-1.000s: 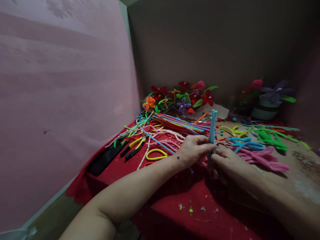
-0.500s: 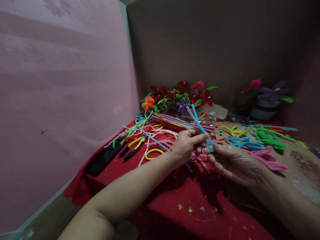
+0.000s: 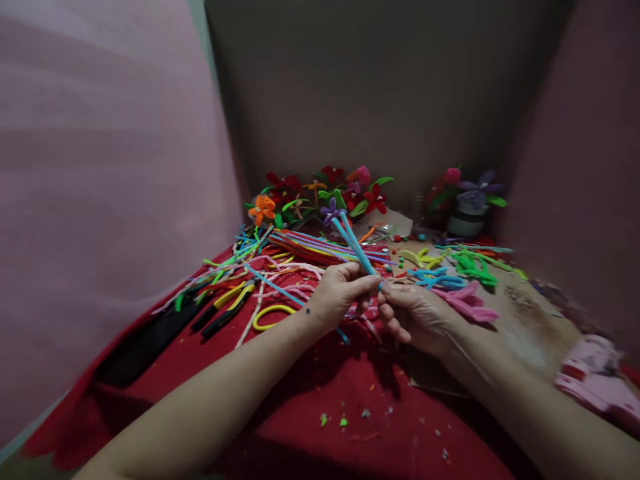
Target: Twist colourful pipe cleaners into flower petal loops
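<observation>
A light-blue pipe cleaner (image 3: 356, 248), folded double, slants up and to the left from between my hands, its two ends close together. My left hand (image 3: 345, 293) pinches it near its lower part between thumb and fingers. At the bent lower end, my right hand (image 3: 417, 313) also closes thumb and forefinger on it, and its other fingers are curled. The fingertips of the two hands nearly meet and hide most of the bend. Beyond them lies a bundle of straight coloured pipe cleaners (image 3: 320, 245).
Yellow-and-black pliers (image 3: 230, 308), a yellow-handled tool (image 3: 270, 319) and a dark flat object (image 3: 145, 340) lie left on the red cloth (image 3: 320, 407). Pipe-cleaner flowers (image 3: 300, 193) stand behind. Right, a board (image 3: 530, 333) holds green, blue and pink bent pieces (image 3: 470, 303).
The view has turned right, so everything sits further left. The pipe cleaner's crossed legs now lie closer together, and its open lower loop is now pinched and hidden by my fingers.
</observation>
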`<state>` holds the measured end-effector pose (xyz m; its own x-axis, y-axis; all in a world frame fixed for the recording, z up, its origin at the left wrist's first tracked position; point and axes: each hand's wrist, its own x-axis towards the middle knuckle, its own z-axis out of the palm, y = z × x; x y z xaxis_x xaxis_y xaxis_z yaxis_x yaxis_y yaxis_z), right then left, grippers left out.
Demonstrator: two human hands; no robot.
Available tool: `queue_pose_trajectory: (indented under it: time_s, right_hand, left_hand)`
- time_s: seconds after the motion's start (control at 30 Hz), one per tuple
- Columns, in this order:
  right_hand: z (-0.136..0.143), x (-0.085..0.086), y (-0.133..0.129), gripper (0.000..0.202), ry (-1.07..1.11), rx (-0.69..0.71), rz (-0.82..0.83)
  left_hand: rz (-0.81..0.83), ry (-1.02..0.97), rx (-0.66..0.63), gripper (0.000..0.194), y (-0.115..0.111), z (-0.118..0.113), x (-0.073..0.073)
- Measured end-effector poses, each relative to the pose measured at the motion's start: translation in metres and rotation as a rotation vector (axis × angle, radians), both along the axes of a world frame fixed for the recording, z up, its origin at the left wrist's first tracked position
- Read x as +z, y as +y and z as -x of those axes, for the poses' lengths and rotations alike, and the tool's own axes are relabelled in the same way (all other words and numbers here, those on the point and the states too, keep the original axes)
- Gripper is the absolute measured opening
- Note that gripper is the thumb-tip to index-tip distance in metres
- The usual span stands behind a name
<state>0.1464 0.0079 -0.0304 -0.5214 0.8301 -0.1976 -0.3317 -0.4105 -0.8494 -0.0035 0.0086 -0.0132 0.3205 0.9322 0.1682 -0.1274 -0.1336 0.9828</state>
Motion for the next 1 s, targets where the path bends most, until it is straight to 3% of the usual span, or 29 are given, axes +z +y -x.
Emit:
queue_pose_trajectory:
  time_s: [0.3, 0.43, 0.67, 1.0]
  right_hand:
    - [-0.0015, -0.0002, 0.0029, 0.017, 0.052, 0.031, -0.113]
    - [-0.0004, -0.0017, 0.0031, 0.023, -0.051, -0.007, -0.175]
    - [-0.0017, -0.0022, 0.0027, 0.026, -0.16, -0.038, -0.195]
    - [0.001, -0.0022, 0.0003, 0.022, -0.175, -0.085, -0.269]
  left_hand:
    - [0.0, 0.148, 0.144, 0.024, 0.002, 0.0003, -0.0006]
    - [0.012, 0.175, 0.156, 0.028, 0.0015, -0.0012, 0.0004]
    - [0.131, 0.0, 0.221, 0.024, 0.0044, 0.0002, 0.0033]
    - [0.14, -0.082, 0.137, 0.02, 0.007, -0.0004, -0.0039]
